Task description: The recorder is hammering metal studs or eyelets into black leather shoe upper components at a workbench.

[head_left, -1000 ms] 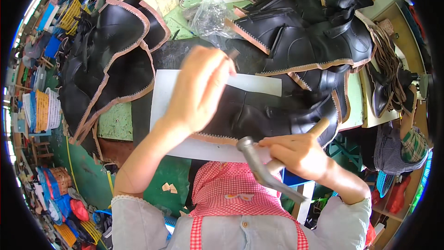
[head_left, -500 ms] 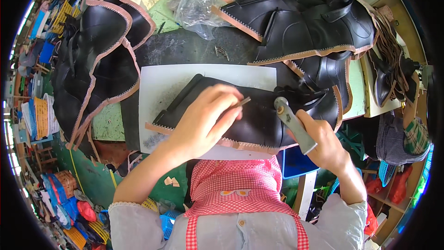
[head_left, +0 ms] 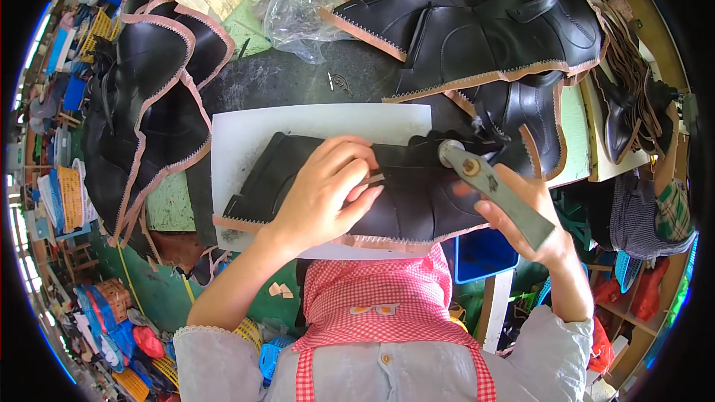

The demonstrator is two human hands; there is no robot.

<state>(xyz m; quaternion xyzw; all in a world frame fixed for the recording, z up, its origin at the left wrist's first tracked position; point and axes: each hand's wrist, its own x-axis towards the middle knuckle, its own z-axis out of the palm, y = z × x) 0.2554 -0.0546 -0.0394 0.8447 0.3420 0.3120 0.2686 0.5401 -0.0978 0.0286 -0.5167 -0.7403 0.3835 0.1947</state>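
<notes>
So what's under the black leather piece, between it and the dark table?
In the head view, a white board lies between the black leather piece and the dark table. The left hand presses the leather down onto it.

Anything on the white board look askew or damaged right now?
Nothing stands out. The black leather piece with tan zigzag edge lies flat on the white cutting board, pinned by the left hand; the right hand holds the metal hammer.
</notes>
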